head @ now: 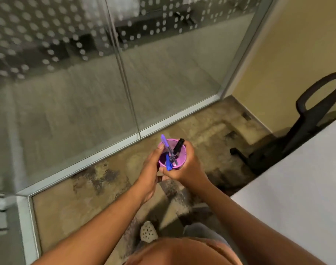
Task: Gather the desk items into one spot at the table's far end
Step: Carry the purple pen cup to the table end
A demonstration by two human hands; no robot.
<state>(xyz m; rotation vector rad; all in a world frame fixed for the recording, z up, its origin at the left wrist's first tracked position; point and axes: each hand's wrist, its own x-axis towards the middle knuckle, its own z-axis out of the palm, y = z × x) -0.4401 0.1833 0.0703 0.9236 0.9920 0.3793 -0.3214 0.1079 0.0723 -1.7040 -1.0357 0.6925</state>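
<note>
Both hands grip a purple cup (pixel 172 153) over patterned floor (pixel 98 180).
Left hand (pixel 150 165) and right hand (pixel 186 165) wrap its sides; inside, a blue pen (pixel 168 163), a black marker (pixel 178 145), perhaps another.

No readable text, label, brand, number or sign anywhere: none on the cup (pixel 172 153), none on the pens (pixel 168 162), none on the glass wall (pixel 67 73), patterned only with pale dots, none on the table (pixel 297 188).
</note>
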